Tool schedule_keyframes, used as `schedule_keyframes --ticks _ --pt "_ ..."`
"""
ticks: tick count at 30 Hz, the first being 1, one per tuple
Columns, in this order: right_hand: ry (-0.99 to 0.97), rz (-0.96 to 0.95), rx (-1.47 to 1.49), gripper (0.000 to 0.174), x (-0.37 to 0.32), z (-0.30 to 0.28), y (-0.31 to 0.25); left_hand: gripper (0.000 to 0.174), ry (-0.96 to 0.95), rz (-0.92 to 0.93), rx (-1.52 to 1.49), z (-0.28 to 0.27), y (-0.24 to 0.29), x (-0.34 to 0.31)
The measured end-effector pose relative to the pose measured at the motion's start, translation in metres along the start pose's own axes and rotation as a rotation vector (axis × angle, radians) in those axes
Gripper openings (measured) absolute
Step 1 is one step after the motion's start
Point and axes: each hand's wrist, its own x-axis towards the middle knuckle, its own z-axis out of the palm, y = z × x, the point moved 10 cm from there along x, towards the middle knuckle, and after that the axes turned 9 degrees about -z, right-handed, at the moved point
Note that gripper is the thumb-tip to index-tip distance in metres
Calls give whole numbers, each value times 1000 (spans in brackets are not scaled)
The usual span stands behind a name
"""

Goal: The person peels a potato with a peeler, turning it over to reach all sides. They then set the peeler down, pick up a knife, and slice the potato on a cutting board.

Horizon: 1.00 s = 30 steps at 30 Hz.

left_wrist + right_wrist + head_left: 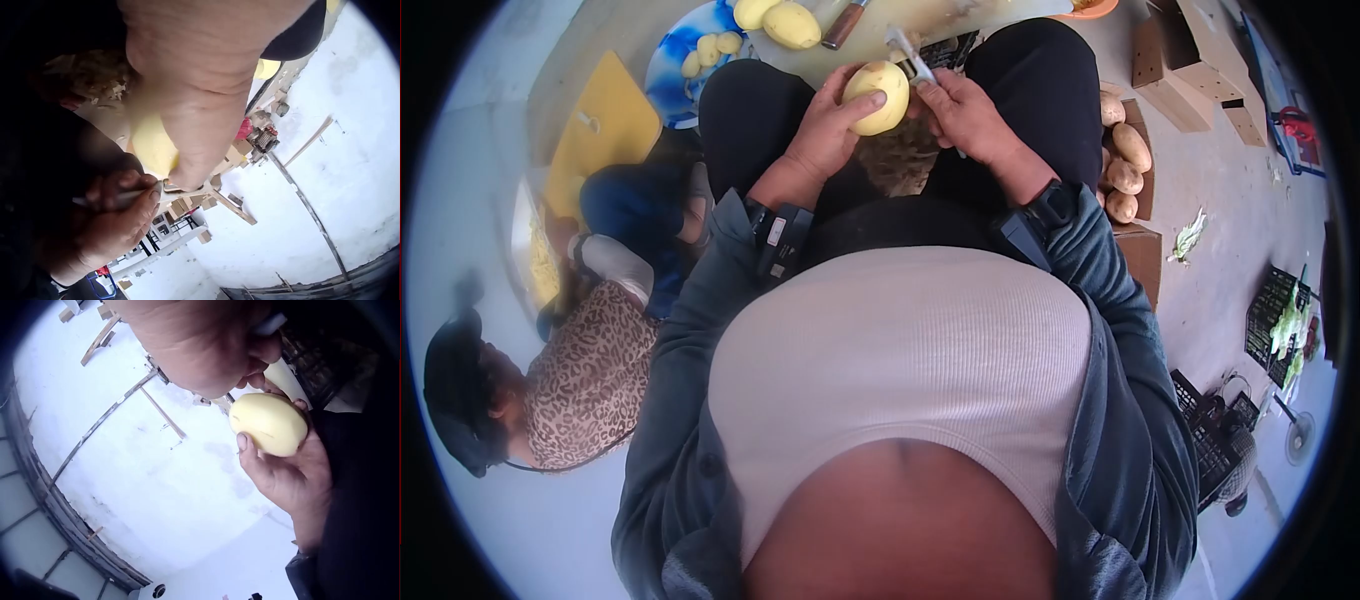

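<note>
We are working over our lap. Our left hand [825, 135] is cupping the potato [878, 97], with the fingers curled under it and the thumb on top. Our right hand [972, 118] is gripping the peeler [912, 60], its blade probably touching the potato's far end. Short strokes away from that thumb are looking safest. Beyond our knees, peeled potatoes [780, 20] are lying.
</note>
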Motion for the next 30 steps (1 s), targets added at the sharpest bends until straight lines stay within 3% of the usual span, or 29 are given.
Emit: schedule_keyframes --ticks 1,3,10,12,14,19,23,28,30 --pt "-67 96 8 26 -3 7 6 55 -38 -13 -34 3 -2 0" --pt "-39 99 -29 27 -5 5 2 56 -36 -31 1 2 -6 0" --pt "-80 -154 -205 23 2 9 -5 59 41 -154 93 -1 -17 -3" --pt "-64 -193 -206 22 3 7 -12 62 52 -136 121 -2 -14 -1" --pt "84 -336 -123 21 -1 -7 -34 65 64 -119 148 -4 -11 0" --pt "-31 -411 -429 18 -12 2 -57 65 47 41 234 -5 -4 4" --pt "-141 -508 -608 14 -19 19 -60 60 48 17 256 -11 -10 5" --pt "-150 -507 -702 15 -21 21 -59 63 1 0 335 -4 -13 5" --pt "-44 -519 -734 16 -17 12 -57 65 32 11 421 -3 -8 1"
